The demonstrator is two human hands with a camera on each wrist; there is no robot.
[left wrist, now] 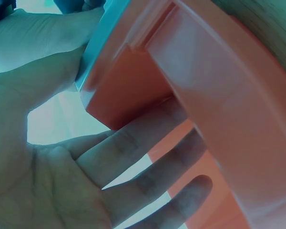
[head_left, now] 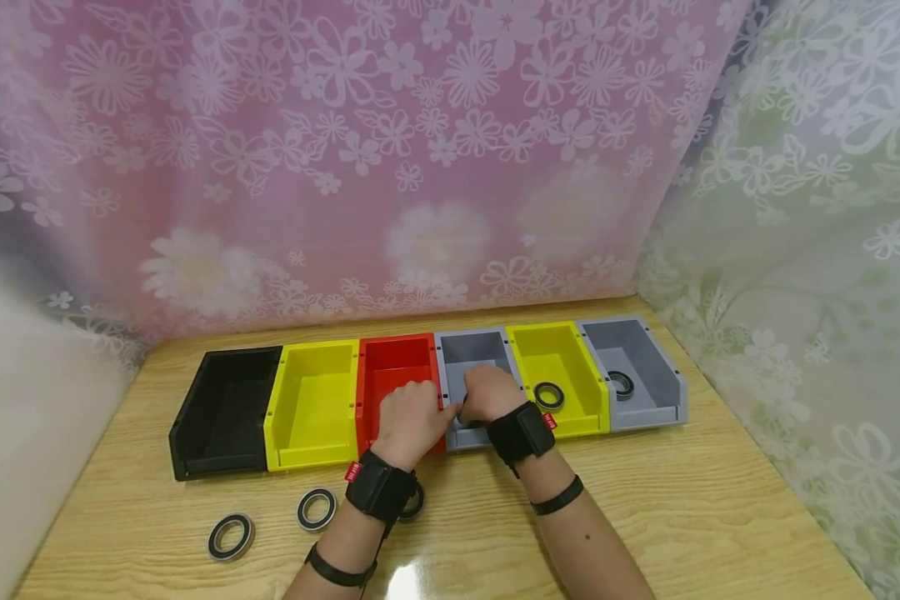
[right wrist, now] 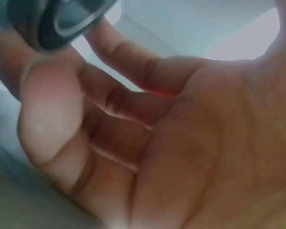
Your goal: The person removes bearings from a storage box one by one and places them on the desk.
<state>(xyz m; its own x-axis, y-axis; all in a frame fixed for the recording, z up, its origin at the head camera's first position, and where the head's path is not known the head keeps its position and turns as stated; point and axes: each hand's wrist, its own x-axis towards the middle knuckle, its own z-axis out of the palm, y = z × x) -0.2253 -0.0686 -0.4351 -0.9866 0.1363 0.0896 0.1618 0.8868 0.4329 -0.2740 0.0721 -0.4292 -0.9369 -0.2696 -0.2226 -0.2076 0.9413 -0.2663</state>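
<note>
- Pinching a dark ring [right wrist: 48, 33] by thumb and fingertips: right hand [head_left: 492, 393], over the inner grey bin [head_left: 476, 350]. Ring is mostly hidden from the head view; can't tell if it touches the bin floor.
- Left hand [head_left: 411, 417] is at the red bin [head_left: 397, 358], holding no ring. Fingers spread and mostly straight, some tips hidden by the red wall; thumb points to the inner grey bin.
- Six bins in a row on the wood-grain surface [head_left: 645, 517], left to right: black bin [head_left: 228, 408], left yellow bin [head_left: 318, 400], red, inner grey, right yellow bin [head_left: 562, 354], end grey bin [head_left: 611, 342].
- One ring lies in the right yellow bin, another leans at the left wall of the end grey bin.
- Three loose rings in front of the row: far-left ring [head_left: 213, 540], second ring [head_left: 302, 510], third ring [head_left: 419, 502] partly behind the left wrist.
- Black straps on both wrists and forearms.
- Floral curtain [head_left: 435, 167] behind the surface.
</note>
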